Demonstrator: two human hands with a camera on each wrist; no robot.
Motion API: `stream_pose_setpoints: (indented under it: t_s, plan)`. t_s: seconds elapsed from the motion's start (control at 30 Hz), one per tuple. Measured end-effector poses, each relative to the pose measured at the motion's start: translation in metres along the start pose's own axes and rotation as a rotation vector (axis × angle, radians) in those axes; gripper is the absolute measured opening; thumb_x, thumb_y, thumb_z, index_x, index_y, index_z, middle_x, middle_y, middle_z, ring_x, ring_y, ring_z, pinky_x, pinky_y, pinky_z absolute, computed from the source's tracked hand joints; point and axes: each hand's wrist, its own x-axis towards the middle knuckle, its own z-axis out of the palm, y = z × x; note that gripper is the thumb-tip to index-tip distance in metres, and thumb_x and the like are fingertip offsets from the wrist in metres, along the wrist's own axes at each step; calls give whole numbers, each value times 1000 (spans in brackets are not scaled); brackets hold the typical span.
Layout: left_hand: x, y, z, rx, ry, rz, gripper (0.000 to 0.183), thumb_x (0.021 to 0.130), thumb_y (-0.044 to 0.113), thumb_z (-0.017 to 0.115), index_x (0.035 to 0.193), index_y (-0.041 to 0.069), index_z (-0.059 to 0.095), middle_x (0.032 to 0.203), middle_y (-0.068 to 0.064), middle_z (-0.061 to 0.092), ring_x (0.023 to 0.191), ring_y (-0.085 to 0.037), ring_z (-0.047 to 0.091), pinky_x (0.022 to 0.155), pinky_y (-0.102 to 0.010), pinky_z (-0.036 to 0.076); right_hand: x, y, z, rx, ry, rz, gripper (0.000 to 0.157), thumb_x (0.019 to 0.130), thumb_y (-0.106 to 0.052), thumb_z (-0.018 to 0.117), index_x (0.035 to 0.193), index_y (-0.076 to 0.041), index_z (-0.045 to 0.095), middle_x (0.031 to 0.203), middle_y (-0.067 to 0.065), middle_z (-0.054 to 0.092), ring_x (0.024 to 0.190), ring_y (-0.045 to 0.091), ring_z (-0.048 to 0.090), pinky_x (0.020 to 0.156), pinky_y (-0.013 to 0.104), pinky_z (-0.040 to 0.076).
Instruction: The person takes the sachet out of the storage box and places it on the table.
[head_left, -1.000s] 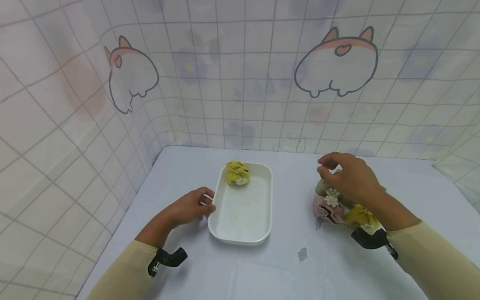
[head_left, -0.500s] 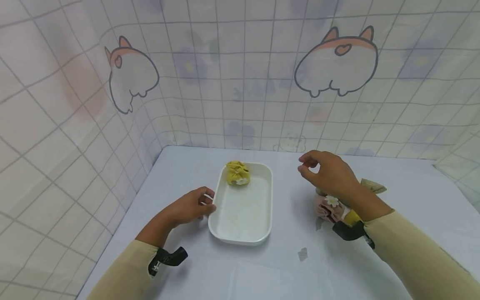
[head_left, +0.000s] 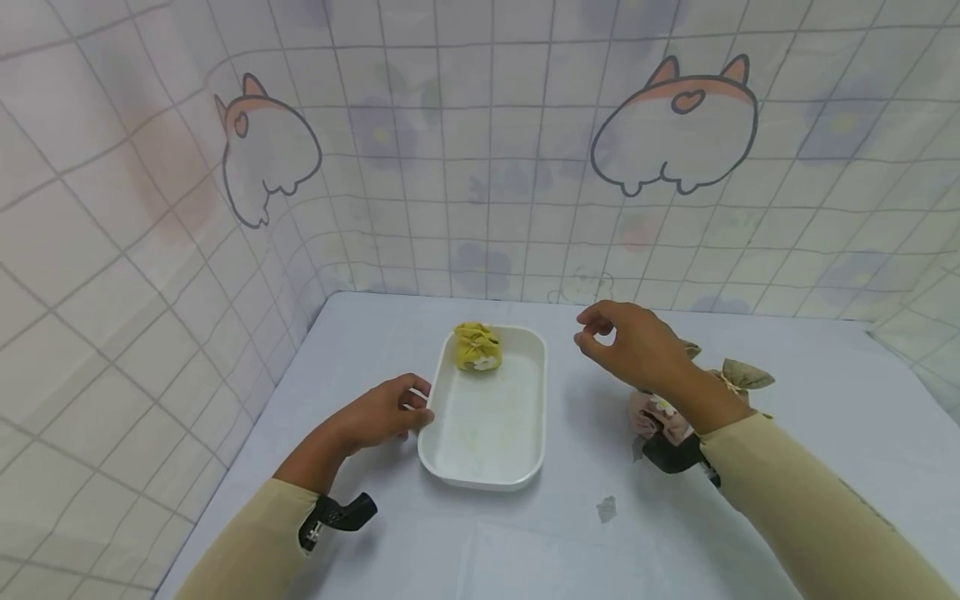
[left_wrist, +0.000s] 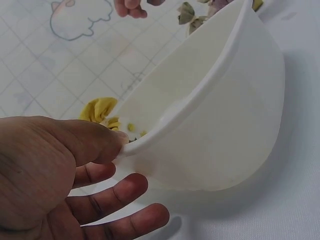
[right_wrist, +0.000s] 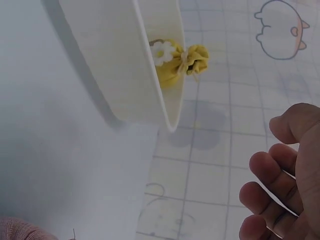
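Observation:
A white tray (head_left: pixel 483 425) stands on the table, and my left hand (head_left: pixel 381 414) pinches its left rim, thumb on the edge and fingers outside. In the tray's far left corner sits a small yellow drawstring pouch (head_left: pixel 477 347) with a white flower; its tied neck shows in the right wrist view (right_wrist: pixel 195 59). My right hand (head_left: pixel 637 346) hovers to the right of the tray, fingers loosely bent, holding nothing. Under its forearm lie a pink pouch (head_left: pixel 651 417) and olive pouches (head_left: pixel 738 377), partly hidden by the arm.
The white table (head_left: pixel 555 542) meets a tiled-pattern curtain (head_left: pixel 487 167) at the back and left. A small grey patch (head_left: pixel 607 508) marks the tabletop in front of the pouches. Black wrist cameras (head_left: pixel 337 515) jut out below both wrists.
My right hand has moved left from above the pouches toward the tray, and its forearm now covers the yellow pouch on the right. My left hand, the tray and its pouch stay put.

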Motion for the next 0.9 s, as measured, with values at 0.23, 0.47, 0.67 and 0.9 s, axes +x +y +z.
stream_pose_setpoints:
  t_s: [0.23,0.47,0.67,0.9]
  plan:
    - [1,0,0,8,-3,-10,36,96,22,73,128,15,57,114,-4,66,90,-25,64,78,-40,52,9,-3,8,9,-6,-1,34,97,-34,70,125,-15,67,115,6,68,105,27,60,86,49,52]
    - [1,0,0,17,2,-10,36,96,23,73,128,15,57,114,-4,66,89,-25,64,77,-40,51,21,-9,19,-5,-13,4,34,97,-34,70,125,-16,67,116,5,68,108,26,61,88,48,53]
    - [2,-1,1,15,8,-5,35,96,22,73,127,15,57,113,-4,66,88,-24,63,76,-39,51,27,-19,26,-5,-45,-14,34,97,-35,69,124,-15,67,115,5,69,109,28,62,87,48,53]
    - [1,0,1,16,9,-10,35,96,22,73,127,15,57,113,-4,66,88,-24,63,75,-40,51,32,-27,33,2,-63,-32,34,96,-36,70,123,-16,68,113,2,70,109,26,63,86,47,52]
